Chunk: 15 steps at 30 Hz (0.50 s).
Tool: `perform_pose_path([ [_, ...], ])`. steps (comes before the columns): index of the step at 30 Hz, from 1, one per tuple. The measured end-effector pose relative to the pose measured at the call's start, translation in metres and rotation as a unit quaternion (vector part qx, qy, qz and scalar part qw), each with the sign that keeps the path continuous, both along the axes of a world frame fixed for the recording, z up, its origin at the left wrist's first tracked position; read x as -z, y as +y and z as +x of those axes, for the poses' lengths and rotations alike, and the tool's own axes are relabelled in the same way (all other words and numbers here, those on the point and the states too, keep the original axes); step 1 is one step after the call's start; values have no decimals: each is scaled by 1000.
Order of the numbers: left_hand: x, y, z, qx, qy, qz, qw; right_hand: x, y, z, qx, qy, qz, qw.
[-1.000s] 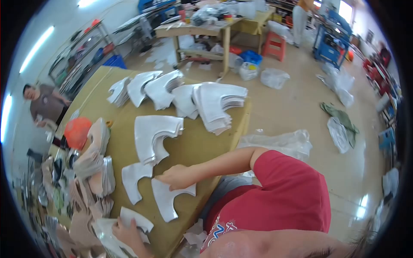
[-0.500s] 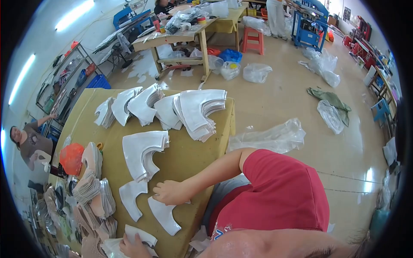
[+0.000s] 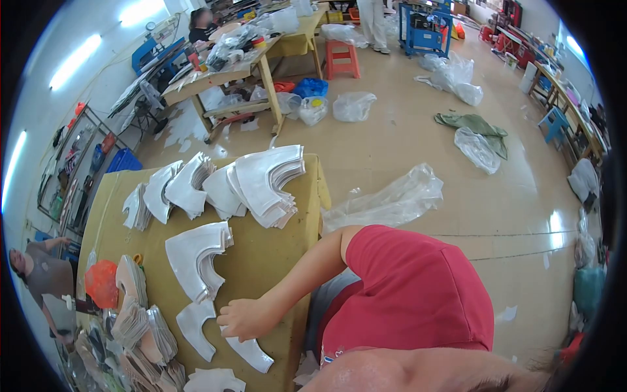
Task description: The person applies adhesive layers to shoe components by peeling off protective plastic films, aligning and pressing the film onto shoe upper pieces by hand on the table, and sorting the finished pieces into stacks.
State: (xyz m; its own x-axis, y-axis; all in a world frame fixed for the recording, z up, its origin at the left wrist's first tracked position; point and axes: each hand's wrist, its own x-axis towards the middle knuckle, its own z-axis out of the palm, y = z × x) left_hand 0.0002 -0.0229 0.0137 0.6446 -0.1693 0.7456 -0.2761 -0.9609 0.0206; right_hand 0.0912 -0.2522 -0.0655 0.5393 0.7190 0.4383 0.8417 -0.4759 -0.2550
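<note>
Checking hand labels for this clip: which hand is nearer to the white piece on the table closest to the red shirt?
Right. The right hand covers part of the white piece; whether it grips it is unclear. The left hand is out of view.

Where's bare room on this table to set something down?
Bare table lies on both sides of the middle white stack: rightward to the edge, leftward to the beige stacks. Those and the orange bundle crowd the left.
</note>
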Motion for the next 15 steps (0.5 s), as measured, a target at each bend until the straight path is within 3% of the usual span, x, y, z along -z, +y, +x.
perform_pose_path([
  [11, -8, -39, -3, 74, -7, 16, 997, 1, 5, 0, 1, 11, 37, 999],
  [15, -8, -44, -4, 87, -3, 17, 996, -15, 26, -9, -99, 151, 160, 971],
])
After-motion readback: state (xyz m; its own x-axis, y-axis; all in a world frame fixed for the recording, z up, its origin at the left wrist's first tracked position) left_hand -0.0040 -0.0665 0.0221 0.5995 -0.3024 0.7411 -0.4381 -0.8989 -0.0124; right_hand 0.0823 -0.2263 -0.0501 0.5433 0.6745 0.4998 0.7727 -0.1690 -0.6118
